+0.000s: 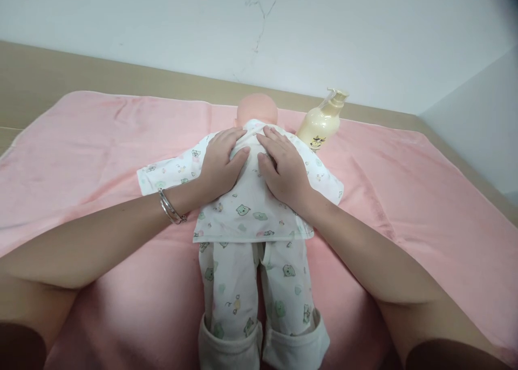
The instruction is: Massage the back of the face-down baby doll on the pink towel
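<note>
A baby doll (257,108) lies stretched out with its bald head at the far end; no face shows, so it appears to be face down. It wears a white long-sleeved top (251,219) and white trousers (237,289) with rolled cuffs, both printed with small green animals. My left hand (224,162) rests flat on the left of the doll's upper back, a silver bangle on the wrist. On the right of the upper back lies my right hand (283,165), fingers extended. Both thumbs point inward, a narrow gap between them.
Beneath the doll spreads a pink blanket (372,181) with some creases. A cream pump bottle (319,124) with a cow picture is by the doll's right-hand sleeve, leaning right. Behind are a wooden edge (121,73) and a cracked white wall (162,25).
</note>
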Available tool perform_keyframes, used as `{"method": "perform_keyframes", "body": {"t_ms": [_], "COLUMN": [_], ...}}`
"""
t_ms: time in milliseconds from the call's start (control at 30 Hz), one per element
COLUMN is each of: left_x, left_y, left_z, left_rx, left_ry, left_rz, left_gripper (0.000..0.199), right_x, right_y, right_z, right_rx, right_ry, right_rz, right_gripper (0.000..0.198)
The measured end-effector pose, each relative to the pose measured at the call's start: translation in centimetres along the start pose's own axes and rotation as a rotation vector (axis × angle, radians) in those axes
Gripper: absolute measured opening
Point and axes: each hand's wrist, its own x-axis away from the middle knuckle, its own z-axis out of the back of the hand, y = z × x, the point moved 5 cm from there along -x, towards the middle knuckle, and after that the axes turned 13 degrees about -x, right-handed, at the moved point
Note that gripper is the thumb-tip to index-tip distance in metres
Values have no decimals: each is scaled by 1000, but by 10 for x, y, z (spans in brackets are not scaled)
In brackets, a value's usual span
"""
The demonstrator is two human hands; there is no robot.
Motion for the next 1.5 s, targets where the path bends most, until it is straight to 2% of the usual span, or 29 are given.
{"method": "perform_keyframes", "body": {"t_ms": [567, 1233, 1500], "left_x": [-1, -1, -2], "left_y": [0, 0, -6], "left_z": [0, -1, -4], "left_rx": [-27, -48, 23], "left_ry": [-7, -11, -8], "left_rz": [6, -10, -45], "left_gripper": [42, 38, 38], "right_x": [-1, -2, -2], "right_y": [-1, 2, 5], "right_z": [0, 1, 1], "right_rx": [-13, 15, 12], "right_ry": [-26, -48, -31], "right_rz": [-36, -16, 21], "right_gripper": [48, 46, 45]}}
